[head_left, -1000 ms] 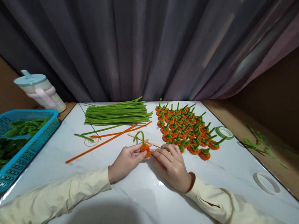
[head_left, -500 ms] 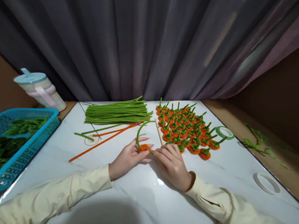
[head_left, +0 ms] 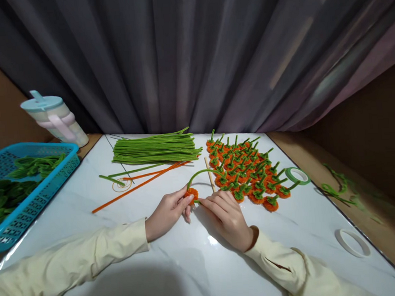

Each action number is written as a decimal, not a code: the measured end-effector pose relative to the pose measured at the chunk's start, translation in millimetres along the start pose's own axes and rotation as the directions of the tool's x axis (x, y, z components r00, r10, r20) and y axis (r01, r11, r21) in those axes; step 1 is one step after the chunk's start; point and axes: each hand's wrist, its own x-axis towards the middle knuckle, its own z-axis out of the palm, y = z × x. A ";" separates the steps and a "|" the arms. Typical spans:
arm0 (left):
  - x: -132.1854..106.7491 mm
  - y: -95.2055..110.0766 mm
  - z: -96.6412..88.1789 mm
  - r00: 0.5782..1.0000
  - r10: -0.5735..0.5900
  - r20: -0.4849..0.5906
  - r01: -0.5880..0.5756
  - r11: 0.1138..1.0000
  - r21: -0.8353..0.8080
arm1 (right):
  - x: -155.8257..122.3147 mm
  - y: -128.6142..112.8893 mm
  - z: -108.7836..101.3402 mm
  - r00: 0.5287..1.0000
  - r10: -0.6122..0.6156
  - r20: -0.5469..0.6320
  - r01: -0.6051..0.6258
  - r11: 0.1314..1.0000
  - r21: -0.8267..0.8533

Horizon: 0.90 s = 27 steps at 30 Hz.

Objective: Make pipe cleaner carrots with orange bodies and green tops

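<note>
My left hand pinches a small orange pipe-cleaner coil just above the white marble table. A green pipe cleaner arcs up from the coil and over to the right. My right hand is closed right beside the coil, its fingertips on the green end below it. A thin wooden stick lies on the table just behind both hands. To its right lie several finished orange coils with green stems.
A bundle of green pipe cleaners and loose orange ones lie at the back. A blue basket of green leaf shapes and a lidded jug stand left. A green tape roll and a white ring lie right.
The wooden stick left my hands and now lies on the table behind them. The green pipe cleaner has swung from a small upright loop to a long arc reaching right.
</note>
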 end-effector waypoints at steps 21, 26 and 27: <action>-5.3 0.3 -2.3 0.959 0.248 0.133 -0.282 0.823 0.493 | 3.2 -9.1 0.6 1.000 0.022 -0.012 -0.021 0.998 0.065; -4.7 3.6 -1.7 0.965 0.231 0.123 -0.262 0.843 0.471 | 3.7 -10.5 -0.6 1.000 -0.008 0.000 0.008 0.999 0.046; -4.7 4.4 -1.7 0.968 0.224 0.117 -0.252 0.849 0.465 | 3.8 -10.4 -0.9 1.000 -0.010 -0.001 0.010 0.999 0.044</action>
